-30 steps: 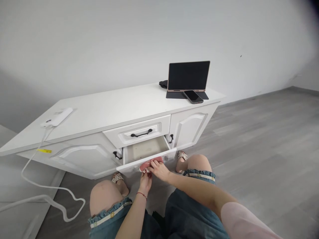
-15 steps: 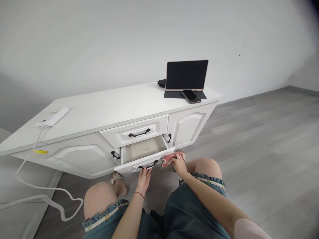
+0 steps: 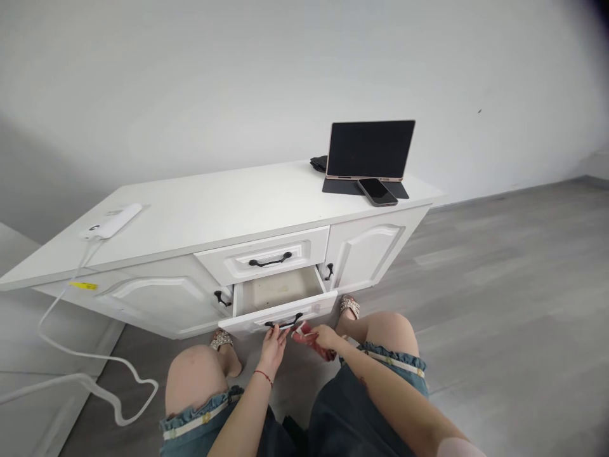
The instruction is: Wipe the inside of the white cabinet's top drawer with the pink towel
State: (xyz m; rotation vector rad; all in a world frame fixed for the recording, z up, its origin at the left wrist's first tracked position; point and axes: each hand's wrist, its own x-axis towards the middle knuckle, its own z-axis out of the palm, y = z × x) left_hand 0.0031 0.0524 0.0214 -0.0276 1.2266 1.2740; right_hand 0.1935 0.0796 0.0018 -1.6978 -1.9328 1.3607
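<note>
The lower drawer (image 3: 280, 292) of a white cabinet stands pulled out, with a few small specks on its floor. My left hand (image 3: 272, 353) is at the left part of its black drawer handle (image 3: 290, 322), fingertips curled against the bar. A red-and-white cloth (image 3: 307, 335) is pinched in my right hand (image 3: 326, 339), just below and right of that handle. One end of the cloth reaches close to the handle; the rest hangs bunched under the hand.
On the cabinet top (image 3: 228, 197) are a tablet (image 3: 371, 149), a phone (image 3: 377, 192), a black item (image 3: 318, 164) and a white power adapter (image 3: 114, 221) with its cable (image 3: 114, 358) hanging left. Above is a closed drawer (image 3: 266, 257). My knees flank the open drawer.
My right hand has moved left and down with the cloth, bringing it from the drawer's right corner toward the handle. My left hand stays at the handle. The view has shifted slightly.
</note>
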